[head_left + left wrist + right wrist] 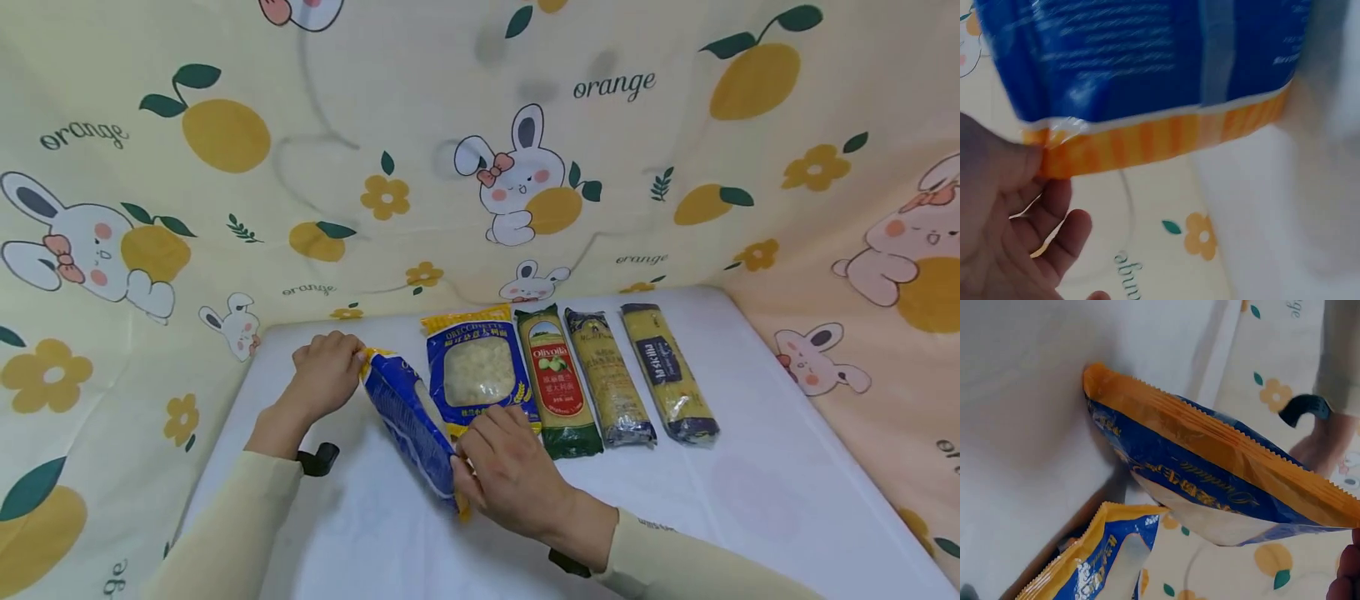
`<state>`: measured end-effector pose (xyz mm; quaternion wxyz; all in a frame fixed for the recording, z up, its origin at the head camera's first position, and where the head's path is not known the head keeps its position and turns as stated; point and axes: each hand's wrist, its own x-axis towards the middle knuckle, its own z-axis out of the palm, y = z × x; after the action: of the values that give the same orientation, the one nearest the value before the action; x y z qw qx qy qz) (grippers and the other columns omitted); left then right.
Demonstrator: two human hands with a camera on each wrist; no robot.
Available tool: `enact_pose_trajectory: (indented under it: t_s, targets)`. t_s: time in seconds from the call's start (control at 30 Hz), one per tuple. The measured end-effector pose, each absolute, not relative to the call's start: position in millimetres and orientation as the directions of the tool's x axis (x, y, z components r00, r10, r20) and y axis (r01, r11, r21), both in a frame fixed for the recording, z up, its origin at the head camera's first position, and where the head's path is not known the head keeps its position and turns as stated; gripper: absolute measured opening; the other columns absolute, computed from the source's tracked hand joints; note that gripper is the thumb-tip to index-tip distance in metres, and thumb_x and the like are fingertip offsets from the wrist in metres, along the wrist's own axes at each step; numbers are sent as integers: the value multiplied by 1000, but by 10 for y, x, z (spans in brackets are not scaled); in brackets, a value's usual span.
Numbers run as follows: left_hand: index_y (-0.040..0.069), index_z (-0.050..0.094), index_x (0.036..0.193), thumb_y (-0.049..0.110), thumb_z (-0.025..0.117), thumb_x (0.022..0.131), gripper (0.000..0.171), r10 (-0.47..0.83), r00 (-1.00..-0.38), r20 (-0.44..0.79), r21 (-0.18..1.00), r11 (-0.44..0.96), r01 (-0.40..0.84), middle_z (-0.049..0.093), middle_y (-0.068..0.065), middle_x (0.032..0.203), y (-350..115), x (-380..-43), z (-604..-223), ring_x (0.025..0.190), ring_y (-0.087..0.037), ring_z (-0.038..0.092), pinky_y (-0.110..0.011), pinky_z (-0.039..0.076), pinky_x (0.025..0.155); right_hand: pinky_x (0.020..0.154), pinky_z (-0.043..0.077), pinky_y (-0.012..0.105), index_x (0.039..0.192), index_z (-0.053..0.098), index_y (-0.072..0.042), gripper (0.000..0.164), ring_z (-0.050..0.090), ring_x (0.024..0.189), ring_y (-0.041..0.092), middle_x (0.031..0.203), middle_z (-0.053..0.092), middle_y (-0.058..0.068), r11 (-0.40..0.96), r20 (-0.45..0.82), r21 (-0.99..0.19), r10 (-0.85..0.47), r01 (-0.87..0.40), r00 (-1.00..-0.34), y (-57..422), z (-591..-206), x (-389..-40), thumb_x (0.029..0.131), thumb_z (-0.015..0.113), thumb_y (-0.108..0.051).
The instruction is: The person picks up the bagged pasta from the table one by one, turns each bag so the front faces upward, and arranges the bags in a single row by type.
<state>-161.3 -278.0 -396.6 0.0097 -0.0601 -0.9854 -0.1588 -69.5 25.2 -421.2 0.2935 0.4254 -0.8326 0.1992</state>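
A blue and yellow bag of pasta (pixel 411 427) is tilted up on its edge above the white table, held between both hands. At its far upper corner the left hand (pixel 326 375) pinches the yellow end strip; in the left wrist view, the thumb and fingers grip the strip (pixel 1147 142) at one corner. The right hand (pixel 517 477) pinches the near end, its fingers curled at the bag's edge. Behind it lies a matching orecchiette bag (pixel 480 371), flat, with a clear window showing pale pasta. The right wrist view shows the held bag's yellow seam (pixel 1210 434) close up.
To the right, a green and red Olivoila pack (pixel 558 379), a gold pasta pack (pixel 609 375) and a gold pack with a dark label (pixel 667 371) lie in a row on the white table (pixel 757 492). A printed cloth (pixel 420 100) hangs behind.
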Motion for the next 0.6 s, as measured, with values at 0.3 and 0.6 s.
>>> enact_pose_trajectory:
  t_s: [0.3, 0.6]
  targets:
    - [7, 77, 113, 49, 43, 112, 54, 33, -994, -108, 228, 974, 8, 72, -18, 115, -2581, -1763, -3712, 116, -48, 56, -79, 28, 104, 76, 40, 34, 84, 58, -17, 13, 49, 79, 17, 80, 52, -5, 555, 670, -76, -587, -828, -455, 255, -4213, -694, 96, 60, -23]
    - [2, 77, 112, 57, 53, 107, 60, 32, -979, -199, 0, 999, 33, 73, -23, 110, -2323, -1808, -3639, 119, -50, 58, -81, 29, 107, 79, 42, 35, 85, 60, -17, 18, 54, 84, 17, 84, 57, -5, 583, 651, -86, -581, -808, -489, 292, -4229, -714, 99, 61, -28]
